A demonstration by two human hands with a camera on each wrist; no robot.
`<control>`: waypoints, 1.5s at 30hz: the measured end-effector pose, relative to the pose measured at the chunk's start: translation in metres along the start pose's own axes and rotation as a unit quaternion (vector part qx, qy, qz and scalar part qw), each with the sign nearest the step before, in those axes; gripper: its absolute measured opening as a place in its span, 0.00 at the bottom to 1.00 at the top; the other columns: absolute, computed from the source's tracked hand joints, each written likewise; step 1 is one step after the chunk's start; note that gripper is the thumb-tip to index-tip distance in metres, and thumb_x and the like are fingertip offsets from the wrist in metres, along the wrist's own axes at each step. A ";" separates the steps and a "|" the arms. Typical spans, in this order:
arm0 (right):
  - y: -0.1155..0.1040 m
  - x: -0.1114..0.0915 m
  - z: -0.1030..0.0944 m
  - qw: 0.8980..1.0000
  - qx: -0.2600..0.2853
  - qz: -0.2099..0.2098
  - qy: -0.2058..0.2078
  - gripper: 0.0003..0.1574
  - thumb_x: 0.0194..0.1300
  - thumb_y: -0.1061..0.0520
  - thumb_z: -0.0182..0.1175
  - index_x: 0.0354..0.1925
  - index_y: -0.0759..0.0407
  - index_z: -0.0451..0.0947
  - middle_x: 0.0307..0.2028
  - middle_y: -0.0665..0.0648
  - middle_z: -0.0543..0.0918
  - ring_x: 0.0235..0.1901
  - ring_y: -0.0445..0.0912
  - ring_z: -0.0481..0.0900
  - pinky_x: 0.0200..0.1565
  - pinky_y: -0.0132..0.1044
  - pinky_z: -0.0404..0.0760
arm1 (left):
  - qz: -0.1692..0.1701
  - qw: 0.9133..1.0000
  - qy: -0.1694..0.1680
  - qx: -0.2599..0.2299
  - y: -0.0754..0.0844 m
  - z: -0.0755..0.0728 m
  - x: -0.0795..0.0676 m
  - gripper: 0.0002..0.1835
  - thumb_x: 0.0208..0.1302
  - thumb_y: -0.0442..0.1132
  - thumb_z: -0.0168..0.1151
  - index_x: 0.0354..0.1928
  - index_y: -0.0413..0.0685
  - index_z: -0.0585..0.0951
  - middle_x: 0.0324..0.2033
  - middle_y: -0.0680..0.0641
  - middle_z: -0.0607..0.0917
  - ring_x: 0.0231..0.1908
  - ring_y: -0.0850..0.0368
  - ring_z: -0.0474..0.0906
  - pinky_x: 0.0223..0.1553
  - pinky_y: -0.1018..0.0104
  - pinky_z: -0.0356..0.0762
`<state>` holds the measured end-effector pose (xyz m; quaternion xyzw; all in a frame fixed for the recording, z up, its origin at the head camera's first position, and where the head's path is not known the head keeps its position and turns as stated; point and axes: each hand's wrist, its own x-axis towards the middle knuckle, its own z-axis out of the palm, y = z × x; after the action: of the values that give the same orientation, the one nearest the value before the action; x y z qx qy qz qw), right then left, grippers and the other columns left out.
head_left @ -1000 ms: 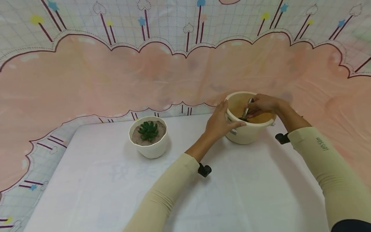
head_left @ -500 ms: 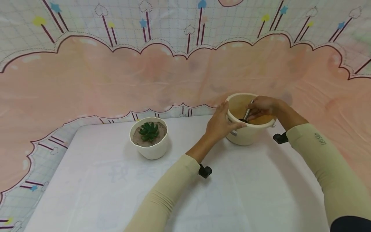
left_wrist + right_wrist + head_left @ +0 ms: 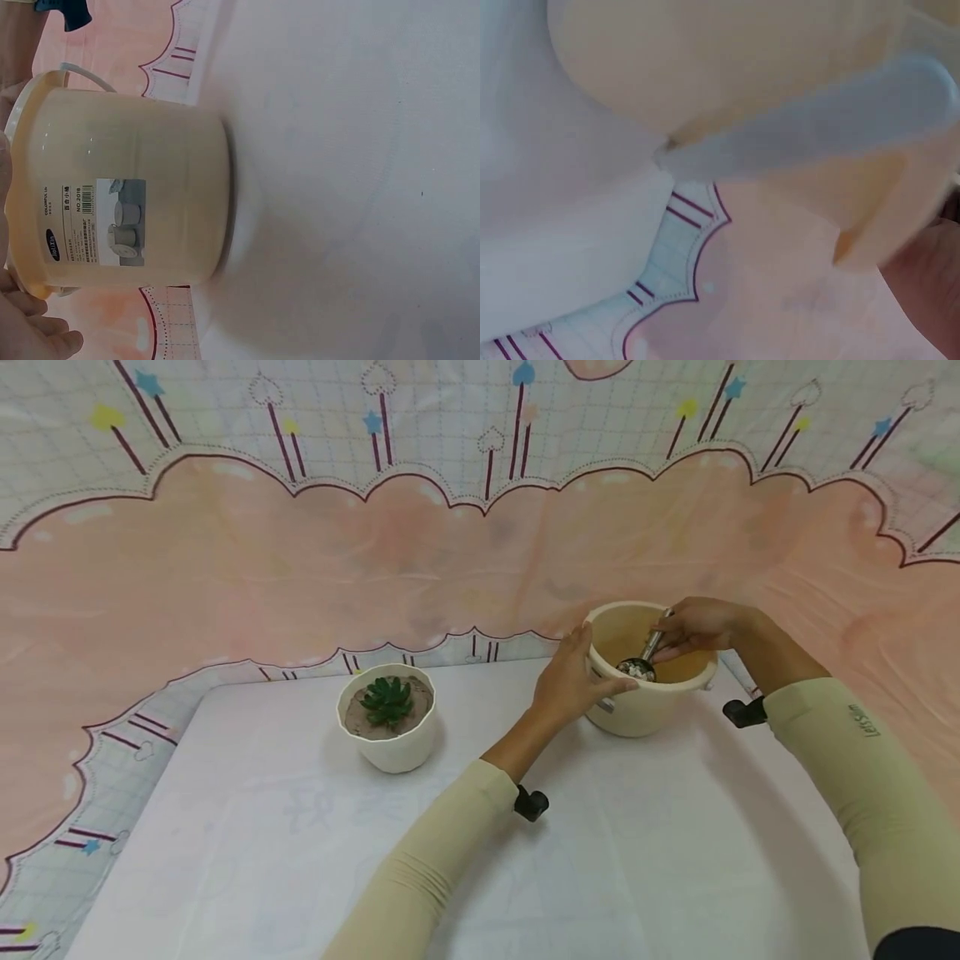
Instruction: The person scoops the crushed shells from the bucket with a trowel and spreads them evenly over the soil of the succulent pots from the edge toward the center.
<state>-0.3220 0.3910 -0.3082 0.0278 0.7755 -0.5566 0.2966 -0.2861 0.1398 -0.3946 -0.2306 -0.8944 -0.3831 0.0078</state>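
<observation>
A cream plastic bucket (image 3: 633,717) stands upright at the back right of the white table. My left hand (image 3: 564,683) grips its left rim, thumb on the near side and fingers reaching round the far side. In the left wrist view the bucket (image 3: 165,150) shows a printed label on its wall. My right hand (image 3: 701,625) reaches over the right rim and pinches the handle of a metal spoon (image 3: 656,642). The spoon's round bowl, inside the bucket near the left wall, carries small whitish bits (image 3: 637,669). The bucket's bottom is hidden.
Left of the bucket stands a white pot (image 3: 397,750) with a green succulent (image 3: 387,700) in greyish soil. A patterned pink cloth (image 3: 337,568) hangs behind the white tabletop (image 3: 300,860). The bucket's pale carrying handle (image 3: 802,120) hangs outside its wall in the right wrist view.
My right hand has moved a little right and up, and the spoon's bowl, dark and low before, now shows whitish bits in it. My left hand stays on the bucket.
</observation>
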 end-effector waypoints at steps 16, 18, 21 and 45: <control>-0.004 -0.019 -0.009 0.996 0.079 0.038 0.031 0.26 0.87 0.59 0.43 0.42 0.70 0.86 0.38 0.66 0.89 0.39 0.54 0.91 0.50 0.44 0.86 | 0.009 1.000 0.006 0.011 0.000 0.000 -0.001 0.66 0.55 0.70 0.75 0.85 0.49 0.51 0.82 0.46 0.55 0.81 0.52 0.49 0.73 0.49 0.64; -0.004 -0.019 -0.009 0.995 0.090 0.039 0.036 0.26 0.87 0.59 0.44 0.41 0.70 0.86 0.36 0.66 0.89 0.38 0.55 0.92 0.49 0.44 0.87 | 0.010 1.000 0.007 0.010 0.000 0.000 -0.001 0.66 0.55 0.70 0.76 0.85 0.50 0.51 0.82 0.46 0.55 0.81 0.52 0.49 0.73 0.48 0.64; -0.004 -0.019 -0.010 0.992 0.112 0.041 0.044 0.25 0.86 0.58 0.45 0.39 0.69 0.85 0.34 0.66 0.89 0.36 0.55 0.92 0.48 0.44 0.87 | 0.009 1.000 0.007 0.009 0.000 0.000 0.000 0.65 0.56 0.69 0.76 0.85 0.51 0.50 0.83 0.47 0.55 0.81 0.53 0.49 0.72 0.47 0.65; 0.000 -0.023 -0.005 0.963 0.255 0.047 0.068 0.27 0.87 0.56 0.43 0.38 0.68 0.84 0.33 0.67 0.89 0.35 0.55 0.92 0.49 0.41 0.86 | 0.013 1.000 0.004 0.010 0.001 0.001 -0.001 0.63 0.57 0.68 0.75 0.85 0.53 0.52 0.83 0.48 0.55 0.81 0.54 0.48 0.72 0.44 0.65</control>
<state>-0.3054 0.4022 -0.2953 0.1768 0.6242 -0.7181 0.2520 -0.2849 0.1409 -0.3946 -0.2405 -0.8951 -0.3749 0.0189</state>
